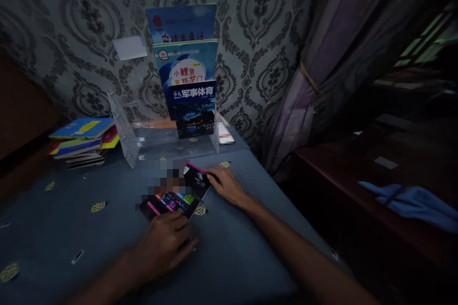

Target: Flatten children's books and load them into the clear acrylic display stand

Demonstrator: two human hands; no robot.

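A dark book (196, 178) with a pink edge and colourful pictures lies slanted on the cloth-covered table, part of its cover blurred out by pixels. At its right edge is my right hand (227, 187), with fingers and thumb closed at the corner. My left hand (168, 240) rests at the near edge of the book, fingers bent over it and thumb spread to the right. Behind the book stands a clear rack (123, 128), holding a dark blue book (195, 109), a light blue book (189, 62) and a blue book (182, 21) in rising tiers.
On the left, several books and booklets (84, 128) are stacked. A pixelated white item (225, 131) sits right of the rack. The table's right edge (275, 186) runs beside a curtain (293, 105). Further right, a blue cloth (411, 202) lies on a dark red surface (332, 171).
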